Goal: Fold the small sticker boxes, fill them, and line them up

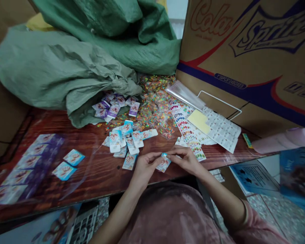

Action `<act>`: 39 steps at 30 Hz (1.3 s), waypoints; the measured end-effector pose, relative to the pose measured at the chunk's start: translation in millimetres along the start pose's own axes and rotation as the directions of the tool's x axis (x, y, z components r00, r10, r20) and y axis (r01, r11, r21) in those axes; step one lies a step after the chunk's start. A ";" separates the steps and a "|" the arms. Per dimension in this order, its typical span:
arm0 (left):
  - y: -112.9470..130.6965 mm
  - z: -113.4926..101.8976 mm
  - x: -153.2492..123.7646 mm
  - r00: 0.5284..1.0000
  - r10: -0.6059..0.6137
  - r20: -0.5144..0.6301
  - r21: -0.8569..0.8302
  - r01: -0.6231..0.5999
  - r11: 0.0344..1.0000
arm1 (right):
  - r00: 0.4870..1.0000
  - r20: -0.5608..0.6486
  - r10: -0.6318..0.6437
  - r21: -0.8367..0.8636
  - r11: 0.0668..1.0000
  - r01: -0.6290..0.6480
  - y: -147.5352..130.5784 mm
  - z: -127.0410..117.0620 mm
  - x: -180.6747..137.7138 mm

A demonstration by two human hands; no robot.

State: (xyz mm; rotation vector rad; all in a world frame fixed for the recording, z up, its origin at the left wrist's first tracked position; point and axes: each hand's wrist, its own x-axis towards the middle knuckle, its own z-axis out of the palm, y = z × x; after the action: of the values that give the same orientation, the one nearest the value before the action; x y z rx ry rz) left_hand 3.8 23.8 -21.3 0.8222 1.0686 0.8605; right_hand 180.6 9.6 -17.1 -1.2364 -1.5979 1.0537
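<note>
At the desk [101, 181], a box [164, 165] is pinched between left hand [145, 167] and right hand [185, 158]; probably light, crushable card, best held by its edges.

The held box [163, 166] was white and blue with a hand print. The box pile [115, 140] showed the same colours. The pack row [25, 169] combined purple and white. The table [104, 183] was red-brown with dark grain. The 2 sacks differed: front sack [45, 67] grey-green, rear sack [155, 57] deep green. The carton [205, 51] was brown with blue and red bands; the slip [199, 121], yellow; the bottle [282, 140], pink.
</note>
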 end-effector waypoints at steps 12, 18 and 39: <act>10.1 -4.1 -11.1 0.994 -0.101 -0.044 -0.153 0.093 0.984 | 0.974 0.189 -0.125 -0.116 0.982 0.148 -18.5 3.9 -11.0; 17.8 -20.6 -30.5 0.997 -0.053 -0.059 -0.204 0.040 0.978 | 0.951 0.228 -0.208 -0.189 0.949 0.252 -19.9 30.7 -2.1; 26.9 -185.6 -37.4 0.569 0.350 -0.744 0.262 -0.234 0.936 | 0.946 0.048 -0.322 -0.276 0.906 0.322 -0.6 59.7 5.5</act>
State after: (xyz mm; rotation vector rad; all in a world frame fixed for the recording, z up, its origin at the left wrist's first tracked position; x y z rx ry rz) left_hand -187.0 28.7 -33.1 0.7472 1.8158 1.5351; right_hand 123.0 7.5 -33.6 -1.0966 -1.9229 0.6335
